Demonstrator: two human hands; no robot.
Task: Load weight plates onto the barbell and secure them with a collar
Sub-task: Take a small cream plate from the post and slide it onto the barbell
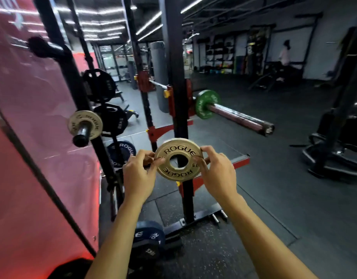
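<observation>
One green plate [207, 104] already sits on the barbell [242, 117] sleeve, while your left hand [138, 174] and right hand [218, 172] pinch the small tan plate [178, 159] by its rim, well short of the bar — that plate and the collar remain.

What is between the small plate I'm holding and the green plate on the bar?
In the head view, the rack's black upright post stands between the held plate and the green plate, with red brackets on it.
</observation>
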